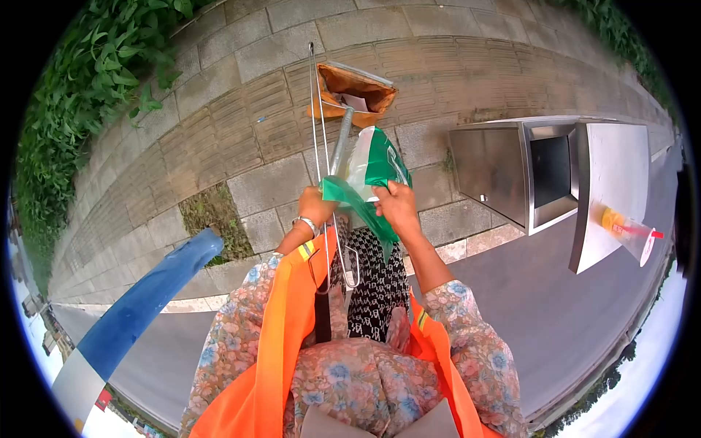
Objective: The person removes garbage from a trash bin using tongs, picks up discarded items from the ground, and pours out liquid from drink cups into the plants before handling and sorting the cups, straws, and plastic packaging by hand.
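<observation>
My left hand (316,206), with a bracelet at its wrist, is closed around long thin metal tongs (318,124) and one end of a green-and-white plastic bag (380,155). My right hand (396,207) pinches the same bag at its right side, and the green plastic stretches between both hands. Just beyond them stands an orange, worn long-handled dustpan (369,91) with some white litter in it. Its metal pole (342,142) runs back toward my left hand; whether my fingers also grip it is hidden by the bag.
A metal litter bin (489,171) with a dark opening stands at right. On its pale top (613,157) lies a plastic cup (626,226) with yellowish contents. A blue-and-white post (146,299) rises at left. Green bushes (80,87) border the paving; grey road (504,292) lies on the near side.
</observation>
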Tool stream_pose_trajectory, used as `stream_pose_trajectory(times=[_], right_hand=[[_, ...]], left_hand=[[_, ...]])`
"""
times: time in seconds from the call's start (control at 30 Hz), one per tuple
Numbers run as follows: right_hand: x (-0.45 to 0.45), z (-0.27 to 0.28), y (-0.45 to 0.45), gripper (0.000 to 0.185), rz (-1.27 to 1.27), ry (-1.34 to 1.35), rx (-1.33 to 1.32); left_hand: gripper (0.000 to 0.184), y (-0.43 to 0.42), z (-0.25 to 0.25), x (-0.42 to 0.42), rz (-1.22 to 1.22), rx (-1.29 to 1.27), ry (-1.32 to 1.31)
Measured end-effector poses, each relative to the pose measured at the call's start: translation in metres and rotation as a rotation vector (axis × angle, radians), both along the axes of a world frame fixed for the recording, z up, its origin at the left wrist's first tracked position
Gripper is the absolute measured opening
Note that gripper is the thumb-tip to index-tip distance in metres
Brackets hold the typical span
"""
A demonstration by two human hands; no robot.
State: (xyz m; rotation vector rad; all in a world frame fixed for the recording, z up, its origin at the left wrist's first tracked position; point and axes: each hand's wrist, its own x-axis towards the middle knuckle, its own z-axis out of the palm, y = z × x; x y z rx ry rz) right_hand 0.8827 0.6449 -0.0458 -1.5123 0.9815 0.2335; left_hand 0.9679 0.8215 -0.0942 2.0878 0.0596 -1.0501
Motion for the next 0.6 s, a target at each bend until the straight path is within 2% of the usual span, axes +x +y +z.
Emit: stream_pose_trajectory(times=[0.1, 0.17, 0.23, 0.3, 0.37, 0.43, 0.5, 0.57, 0.6], right_hand=[[0.015, -0.006, -0.009, 0.017, -0.034, 0.071, -0.001], [0.022, -0.010, -0.016, 0.019, 0.025, 0.090, -0.010], [0.028, -0.008, -0.023, 0.021, 0.197, 0.200, -0.070], [0.026, -0.007, -0.025, 0.021, 0.238, 0.200, -0.067], [0.020, -0.015, -0.022, 0.036, 0.208, 0.210, 0.001], [0.021, -0.029, -0.015, 0.034, 0.257, 0.221, -0.034], [0.020, -0.039, -0.010, 0.032, 0.304, 0.231, -0.066], [0.030, -0.018, 0.000, 0.030, 0.398, 0.226, -0.098], [0.033, -0.015, 0.004, 0.030, 0.398, 0.224, -0.096]], left_hand=[[0.018, -0.012, 0.024, 0.003, 0.093, -0.012, 0.072], [0.016, -0.010, 0.046, 0.002, 0.087, -0.117, 0.104], [0.017, -0.005, 0.046, 0.005, 0.088, -0.130, 0.132], [0.019, -0.004, 0.051, 0.004, 0.198, -0.228, 0.222], [0.016, 0.000, 0.056, 0.003, 0.246, -0.268, 0.294], [0.018, 0.002, 0.058, 0.005, 0.332, -0.346, 0.430], [0.021, 0.005, 0.057, 0.001, 0.340, -0.377, 0.441], [0.022, 0.008, 0.057, -0.003, 0.459, -0.471, 0.481], [0.021, 0.011, 0.061, -0.001, 0.437, -0.491, 0.513]])
